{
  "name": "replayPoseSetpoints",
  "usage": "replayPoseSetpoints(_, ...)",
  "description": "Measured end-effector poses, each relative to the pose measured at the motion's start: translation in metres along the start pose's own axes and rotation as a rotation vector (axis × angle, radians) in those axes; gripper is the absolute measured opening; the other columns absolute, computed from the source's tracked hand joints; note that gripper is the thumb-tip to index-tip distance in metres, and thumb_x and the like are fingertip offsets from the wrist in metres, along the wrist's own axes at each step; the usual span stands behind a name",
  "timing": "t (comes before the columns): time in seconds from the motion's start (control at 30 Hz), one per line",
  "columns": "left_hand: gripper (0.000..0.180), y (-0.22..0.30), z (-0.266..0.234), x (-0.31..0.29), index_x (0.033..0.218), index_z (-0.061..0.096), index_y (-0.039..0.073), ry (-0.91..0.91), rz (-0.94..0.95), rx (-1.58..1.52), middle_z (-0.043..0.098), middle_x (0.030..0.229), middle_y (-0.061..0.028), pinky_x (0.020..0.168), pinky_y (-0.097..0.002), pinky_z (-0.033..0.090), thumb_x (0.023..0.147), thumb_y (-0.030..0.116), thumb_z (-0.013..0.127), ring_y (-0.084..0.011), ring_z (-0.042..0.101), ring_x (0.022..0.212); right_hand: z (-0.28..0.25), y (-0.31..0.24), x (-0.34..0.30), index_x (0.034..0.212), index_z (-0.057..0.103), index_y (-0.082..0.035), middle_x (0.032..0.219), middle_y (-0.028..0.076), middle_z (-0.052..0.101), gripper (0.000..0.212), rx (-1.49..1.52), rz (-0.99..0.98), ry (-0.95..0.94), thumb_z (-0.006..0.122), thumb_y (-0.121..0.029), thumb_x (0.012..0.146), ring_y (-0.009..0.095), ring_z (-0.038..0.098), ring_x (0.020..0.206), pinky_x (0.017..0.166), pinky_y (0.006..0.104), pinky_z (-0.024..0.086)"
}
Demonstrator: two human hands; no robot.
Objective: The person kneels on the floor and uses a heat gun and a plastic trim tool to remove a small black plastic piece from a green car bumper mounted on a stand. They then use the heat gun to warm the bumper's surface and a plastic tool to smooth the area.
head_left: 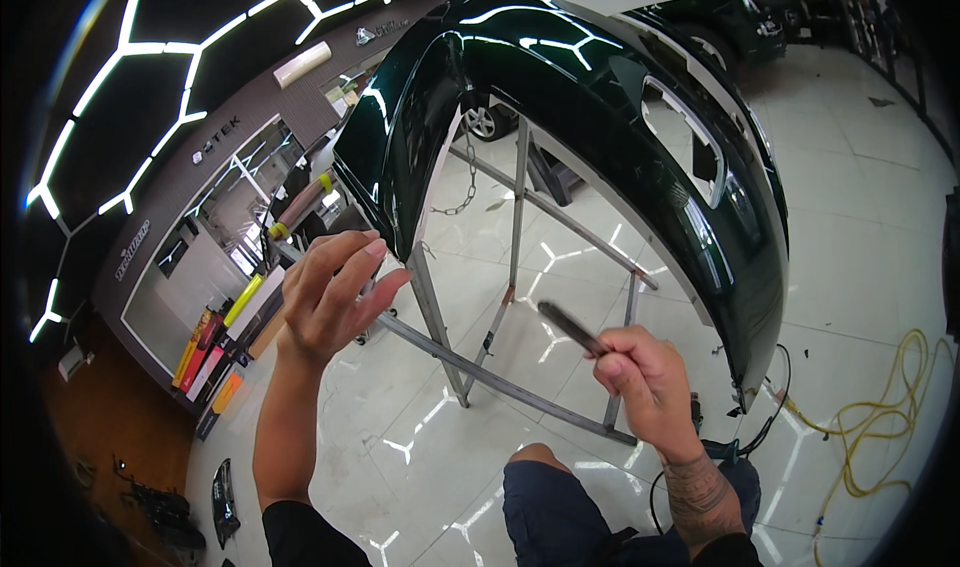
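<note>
A glossy dark green car bumper (570, 92) rests on a grey metal stand (519, 202) in front of me. My left hand (335, 289) is raised at the bumper's lower left corner, fingers loosely bent and thumb apart, with nothing visible in it. Whether its fingertips touch the edge I cannot tell. Lower right of centre, my right hand (648, 382) is closed around a slim, flat, dark tool (568, 327), whose free end points up and left, away from the bumper. Its exact kind is unclear.
A chain (470, 182) hangs inside the stand. By my right knee is a dark teal corded power tool (724, 451), partly hidden. A yellow hose (850, 447) lies coiled on the tiled floor at right. Several colourful boxes (205, 352) stand at left, near a black part (224, 502).
</note>
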State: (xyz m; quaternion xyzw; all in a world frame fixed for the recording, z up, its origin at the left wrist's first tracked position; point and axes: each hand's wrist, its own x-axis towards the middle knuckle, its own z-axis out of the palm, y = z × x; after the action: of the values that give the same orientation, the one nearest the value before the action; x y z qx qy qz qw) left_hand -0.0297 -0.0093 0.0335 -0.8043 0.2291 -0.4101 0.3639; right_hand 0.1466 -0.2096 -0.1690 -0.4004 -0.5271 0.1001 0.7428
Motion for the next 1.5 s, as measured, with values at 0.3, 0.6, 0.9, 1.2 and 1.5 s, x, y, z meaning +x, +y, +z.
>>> replayPoseSetpoints(0.3, 0.041, 0.020, 0.020, -0.009, 0.100, 0.061, 0.001, 0.153, -0.130, 0.083, 0.062, 0.094, -0.0122, 0.064, -0.0329, 0.056, 0.067, 0.004, 0.085, -0.0256, 0.065, 0.080, 0.003, 0.010, 0.033, 0.116, 0.055, 0.002, 0.075, 0.001, 0.052, 0.024, 0.142, 0.163, -0.160, 0.049, -0.015, 0.101, 0.007, 0.046, 0.064, 0.063, 0.0221, 0.040)
replayPoseSetpoints(0.6, 0.028, -0.001, 0.008, 0.006, 0.093, 0.071, -0.001, 0.044, 0.186, 0.138, 0.064, 0.093, -0.0128, 0.068, -0.0325, 0.059, 0.067, -0.001, 0.080, -0.0262, 0.065, 0.085, 0.003, 0.014, 0.070, 0.113, 0.056, 0.002, 0.078, 0.004, 0.061, 0.020, 0.092, 0.126, -0.280, 0.050, -0.012, 0.100, 0.009, 0.050, 0.064, 0.062, 0.0252, 0.044)
replayPoseSetpoints(0.9, 0.027, -0.014, 0.002, 0.018, 0.092, 0.070, -0.004, -0.045, 0.393, 0.165, 0.061, 0.089, -0.0137, 0.068, -0.0319, 0.063, 0.066, -0.008, 0.075, -0.0258, 0.063, 0.082, -0.005, 0.016, 0.088, 0.108, 0.063, 0.000, 0.071, -0.001, 0.056, 0.020, -0.016, -0.070, -0.176, 0.052, -0.014, 0.100, 0.005, 0.047, 0.060, 0.053, 0.0209, 0.038)
replayPoseSetpoints(1.2, 0.041, -0.013, 0.006, 0.009, 0.101, 0.065, -0.001, 0.005, 0.241, 0.058, 0.061, 0.094, -0.0129, 0.073, -0.0377, 0.061, 0.065, 0.002, 0.083, -0.0278, 0.062, 0.090, 0.004, 0.011, 0.108, 0.101, 0.065, 0.000, 0.061, 0.001, 0.051, 0.020, -0.061, -0.251, -0.106, 0.054, -0.016, 0.099, 0.008, 0.045, 0.053, 0.051, 0.0232, 0.039)
replayPoseSetpoints(1.5, 0.056, -0.003, 0.017, -0.004, 0.112, 0.060, 0.005, 0.085, -0.052, 0.065, 0.063, 0.107, -0.0135, 0.080, -0.0375, 0.058, 0.065, 0.012, 0.089, -0.0292, 0.065, 0.099, -0.004, 0.002, 0.129, 0.086, 0.067, -0.003, 0.059, 0.010, 0.053, 0.019, -0.272, -0.477, -0.028, 0.063, -0.020, 0.093, 0.021, 0.043, 0.046, 0.048, 0.0302, 0.036)
